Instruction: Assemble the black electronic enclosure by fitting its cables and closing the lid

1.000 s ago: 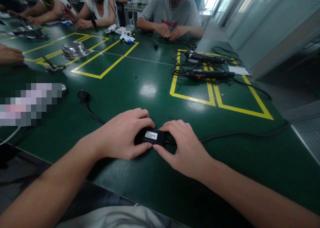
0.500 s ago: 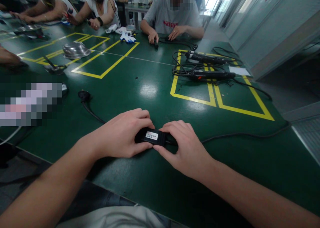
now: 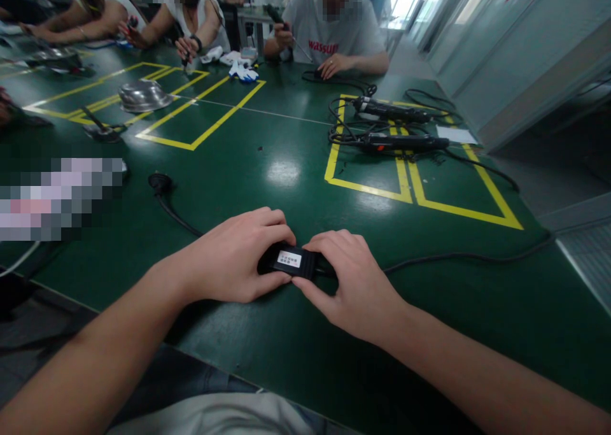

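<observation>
Between my hands, near the table's front edge, lies a small black cord box (image 3: 308, 266) with a white printed label on top. My left hand (image 3: 243, 253) is closed on its left end, thumb in front and fingers behind. My right hand (image 3: 356, 276) grips its right end in the same way. A black power cord (image 3: 429, 258) leads off to the right from under the right hand. On the left, a cord with a black plug (image 3: 161, 183) runs under my left hand. The undersides of the box and some fingertips are hidden.
Two black corded power tools (image 3: 405, 143) lie at the right inside yellow tape marks on the green table (image 3: 267, 358). A metal bowl (image 3: 146, 95) and white-blue gloves (image 3: 243, 72) sit farther back. Several co-workers are around the table; one opposite holds a tool (image 3: 277, 16).
My hands and the cord box stay in place. The person opposite has raised a long-shafted tool off the table. Another co-worker's hand at the left back has moved lower, a tool pointing down.
</observation>
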`<state>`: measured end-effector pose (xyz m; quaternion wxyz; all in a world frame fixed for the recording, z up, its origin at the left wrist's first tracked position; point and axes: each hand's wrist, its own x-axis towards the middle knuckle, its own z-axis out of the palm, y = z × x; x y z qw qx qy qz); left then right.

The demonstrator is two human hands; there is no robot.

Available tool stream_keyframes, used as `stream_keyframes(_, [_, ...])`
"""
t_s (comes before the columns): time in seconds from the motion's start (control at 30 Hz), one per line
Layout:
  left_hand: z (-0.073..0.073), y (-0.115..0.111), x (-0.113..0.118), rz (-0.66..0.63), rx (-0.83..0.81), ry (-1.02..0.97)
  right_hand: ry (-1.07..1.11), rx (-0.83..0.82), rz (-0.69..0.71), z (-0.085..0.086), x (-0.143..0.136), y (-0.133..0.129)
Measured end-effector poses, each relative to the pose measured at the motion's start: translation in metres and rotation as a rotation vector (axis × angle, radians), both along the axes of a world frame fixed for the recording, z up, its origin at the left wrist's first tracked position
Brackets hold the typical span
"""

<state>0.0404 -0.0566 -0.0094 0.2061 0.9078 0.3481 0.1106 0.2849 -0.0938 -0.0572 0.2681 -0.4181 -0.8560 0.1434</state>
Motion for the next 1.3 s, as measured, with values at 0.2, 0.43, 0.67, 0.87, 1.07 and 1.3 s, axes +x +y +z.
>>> stream_keyframes(0.2, [0.003,0.009,-0.008,0.068,-0.019,-0.105,0.144,-0.024,-0.085,-0.002,0.002,-0.005])
stream_keyframes(0.43, [-0.025,0.035,-0.019,0.271,0.165,-0.046,0.101,0.049,-0.065,-0.002,0.001,-0.001])
stream_keyframes(0.67, [-0.038,0.045,-0.021,0.231,0.146,0.014,0.056,0.070,-0.074,-0.005,-0.001,0.000])
stream_keyframes(0.87, [-0.036,0.042,-0.018,0.267,0.157,-0.001,0.006,0.090,-0.110,-0.005,-0.002,-0.002])
stream_keyframes(1.07, [-0.007,0.025,-0.019,0.331,0.114,-0.089,-0.145,0.101,-0.137,0.001,-0.003,-0.009])
stream_keyframes(1.3, [0.010,0.013,-0.017,0.165,-0.279,0.075,-0.223,0.049,-0.158,0.006,-0.005,-0.015])
